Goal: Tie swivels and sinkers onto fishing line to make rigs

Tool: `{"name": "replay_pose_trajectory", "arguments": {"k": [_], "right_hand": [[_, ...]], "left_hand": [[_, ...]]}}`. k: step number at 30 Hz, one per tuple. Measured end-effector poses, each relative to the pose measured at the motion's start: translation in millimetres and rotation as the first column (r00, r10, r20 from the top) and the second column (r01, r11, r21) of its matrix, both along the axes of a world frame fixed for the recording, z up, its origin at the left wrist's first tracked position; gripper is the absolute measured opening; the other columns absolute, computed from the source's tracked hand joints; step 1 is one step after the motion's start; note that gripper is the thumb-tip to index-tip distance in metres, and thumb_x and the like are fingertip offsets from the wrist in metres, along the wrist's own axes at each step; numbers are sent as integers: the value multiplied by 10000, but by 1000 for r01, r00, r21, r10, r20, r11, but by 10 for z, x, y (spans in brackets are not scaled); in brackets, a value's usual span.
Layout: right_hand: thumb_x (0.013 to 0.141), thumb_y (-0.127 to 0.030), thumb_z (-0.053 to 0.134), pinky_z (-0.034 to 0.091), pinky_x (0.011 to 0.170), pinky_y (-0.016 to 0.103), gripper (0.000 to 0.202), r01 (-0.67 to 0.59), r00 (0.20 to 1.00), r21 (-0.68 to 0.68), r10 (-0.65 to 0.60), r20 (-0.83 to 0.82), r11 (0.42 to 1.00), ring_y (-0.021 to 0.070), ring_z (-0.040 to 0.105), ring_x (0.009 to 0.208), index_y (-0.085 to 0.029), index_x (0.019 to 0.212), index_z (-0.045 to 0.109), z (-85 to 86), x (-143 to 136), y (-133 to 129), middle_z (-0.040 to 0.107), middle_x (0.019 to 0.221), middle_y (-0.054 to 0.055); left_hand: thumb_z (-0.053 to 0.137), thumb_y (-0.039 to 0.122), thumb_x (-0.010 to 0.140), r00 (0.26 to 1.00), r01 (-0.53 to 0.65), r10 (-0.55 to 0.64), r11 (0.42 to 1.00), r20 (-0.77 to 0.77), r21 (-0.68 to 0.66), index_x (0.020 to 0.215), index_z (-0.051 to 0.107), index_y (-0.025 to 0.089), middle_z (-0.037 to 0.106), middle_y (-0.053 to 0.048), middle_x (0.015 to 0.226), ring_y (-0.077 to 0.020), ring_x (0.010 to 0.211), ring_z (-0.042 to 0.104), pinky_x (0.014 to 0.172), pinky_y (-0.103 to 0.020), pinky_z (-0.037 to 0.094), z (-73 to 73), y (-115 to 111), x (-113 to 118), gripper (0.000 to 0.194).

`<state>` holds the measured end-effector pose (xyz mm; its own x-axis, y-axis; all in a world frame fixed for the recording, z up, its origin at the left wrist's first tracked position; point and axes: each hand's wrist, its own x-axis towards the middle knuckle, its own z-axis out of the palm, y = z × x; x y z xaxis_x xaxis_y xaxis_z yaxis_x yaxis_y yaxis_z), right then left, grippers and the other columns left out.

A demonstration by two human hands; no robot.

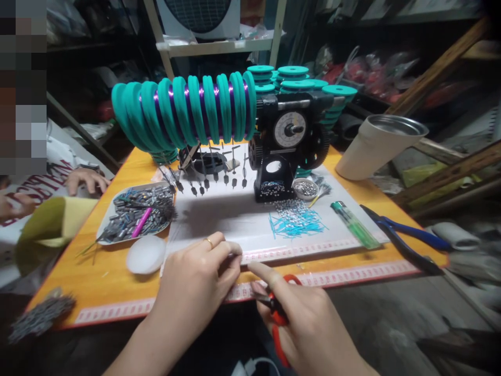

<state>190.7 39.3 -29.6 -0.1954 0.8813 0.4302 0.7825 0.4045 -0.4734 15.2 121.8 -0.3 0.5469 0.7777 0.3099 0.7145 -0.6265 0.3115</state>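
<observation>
My left hand (198, 277), with a ring on one finger, is closed in a pinch at the near edge of the white board (203, 224). Whatever sits between its fingertips is hidden. Just to its right, my right hand (313, 318) grips small scissors (278, 312) with red handles, their dark blades pointing toward my left fingertips. Beyond my hands lies a pile of thin blue pieces (299, 224) among small silvery bits. A winding machine (291, 130) with a dial carries a row of teal spools (182, 112) wound with purple wire; small dark weights hang below them.
A tray of dark metal pieces (135, 211) and a round white lid (146, 254) lie left. To the right are a green lighter (354, 224), blue-handled pliers (415, 232) and a white container (379, 146). Another person's hand (88, 181) is at the left edge.
</observation>
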Motion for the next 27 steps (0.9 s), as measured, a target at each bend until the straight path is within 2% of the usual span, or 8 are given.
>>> {"name": "replay_pose_trajectory", "arguments": {"k": [5,11,15,22,27], "right_hand": [[874,-53,398,475,453,304,459,49,994,43,-53,98,998,209,669,506,-10,1281,606,-20,-19,25,681,602,31],[885,-55,396,509,497,313,453,64,996,9,-64,56,998,216,699,545,-28,1286,602,-3,0,58,707,640,39],[867,-55,389,484,487,319,481,64,991,21,-66,114,998,223,691,539,-40,1299,600,22,-17,73,700,624,36],[728,-10,421,395,431,320,588,43,972,30,-49,229,999,202,643,459,-16,1281,620,78,-61,126,655,554,8],[630,-22,513,348,419,314,585,67,908,112,-107,404,991,188,615,423,-3,1190,682,128,-110,123,636,515,11]], "left_hand": [[616,176,904,1000,17,-16,999,24,-32,882,705,232,660,20,774,-160,611,657,544,-272,410,3,-7,-11,108],[623,167,898,999,30,-28,999,39,-41,885,712,229,661,15,776,-156,618,653,554,-261,426,-8,-1,-18,110],[617,163,903,998,32,-29,998,50,-50,883,714,223,661,11,777,-157,627,654,560,-259,432,-4,0,-30,116],[613,148,896,999,35,-33,999,40,-41,887,716,220,652,9,766,-162,604,642,537,-266,421,8,-2,-20,126],[588,170,928,997,75,-75,997,17,-18,913,711,210,636,-7,765,-178,623,639,544,-276,434,-4,28,-58,130]]}}
